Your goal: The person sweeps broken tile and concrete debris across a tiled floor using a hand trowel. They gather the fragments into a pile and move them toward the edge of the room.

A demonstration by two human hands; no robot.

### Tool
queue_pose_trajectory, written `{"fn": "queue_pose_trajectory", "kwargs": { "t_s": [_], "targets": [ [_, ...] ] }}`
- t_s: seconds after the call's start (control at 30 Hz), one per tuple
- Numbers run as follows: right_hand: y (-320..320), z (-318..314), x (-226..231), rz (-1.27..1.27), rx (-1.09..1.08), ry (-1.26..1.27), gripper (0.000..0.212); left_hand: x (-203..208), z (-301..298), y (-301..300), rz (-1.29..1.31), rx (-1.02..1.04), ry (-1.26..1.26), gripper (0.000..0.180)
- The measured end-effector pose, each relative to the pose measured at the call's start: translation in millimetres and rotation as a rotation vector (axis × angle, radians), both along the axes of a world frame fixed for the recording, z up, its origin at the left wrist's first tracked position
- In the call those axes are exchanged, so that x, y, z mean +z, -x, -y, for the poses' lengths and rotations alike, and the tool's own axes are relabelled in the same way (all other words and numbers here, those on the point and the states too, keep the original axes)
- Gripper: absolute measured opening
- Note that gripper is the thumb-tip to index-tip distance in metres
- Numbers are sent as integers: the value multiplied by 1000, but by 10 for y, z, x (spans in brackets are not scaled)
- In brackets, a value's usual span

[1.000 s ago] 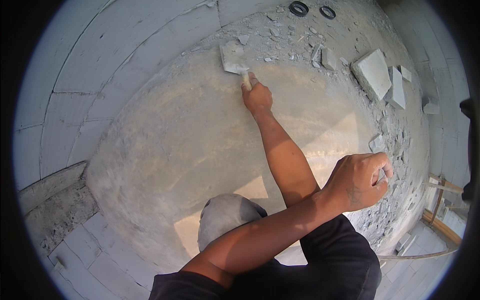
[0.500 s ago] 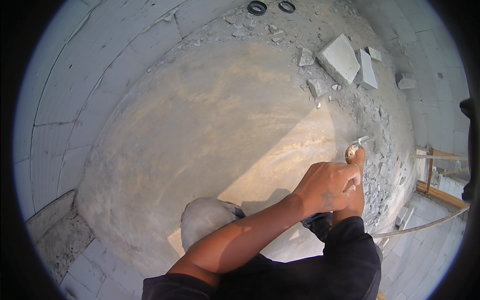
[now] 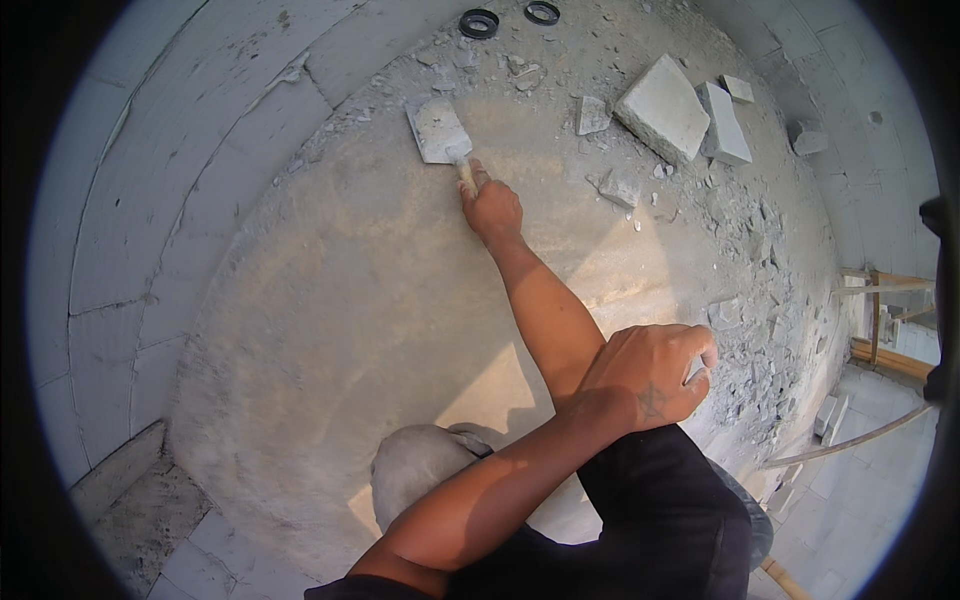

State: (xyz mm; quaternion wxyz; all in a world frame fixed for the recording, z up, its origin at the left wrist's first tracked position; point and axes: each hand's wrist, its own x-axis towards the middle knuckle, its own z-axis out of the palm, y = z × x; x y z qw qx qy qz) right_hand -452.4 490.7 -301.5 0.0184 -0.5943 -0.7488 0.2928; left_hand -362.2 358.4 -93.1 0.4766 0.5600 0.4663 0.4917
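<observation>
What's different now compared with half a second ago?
The right hand has swung the trowel from the rubble at the right to the upper left, farther from the body, never letting go. The left hand stays curled; the big pale block and black rings lie as before.

My bare right hand [image 3: 492,210] grips at twelve o'clock; my tattooed left hand [image 3: 648,372], forearm crossing over that arm, curls at four

Your trowel [image 3: 440,138] has a pale grey blade [image 3: 432,122] and cream handle [image 3: 466,177]; your sleeves [image 3: 655,485] are black, the floor [image 3: 330,290] tan-mottled grey.
</observation>
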Motion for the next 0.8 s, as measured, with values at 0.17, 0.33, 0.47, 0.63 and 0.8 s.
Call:
{"fn": "queue_pose_trajectory", "kwargs": {
  "t_s": [0.17,0.33,0.47,0.63,0.8],
  "targets": [
    [-992,-532,-230,-41,-493,-82,54,-11,-63,139,188,74,195,13],
    [-3204,-59,-555,87,-796,-226,56,-132,-65,-114,-16,-108,157,15],
    [-4907,102,-41,-544,-1559,45,34,-208,149,-236,-64,-238,65,15],
    [-5161,29,389,-823,-1495,-1,29,-204,235,-158,-135,-347,72,16],
    [-2866,826,161,-541,-904,-193,52,-106,169,-68,-26,-177,62,16]
  ]
}}
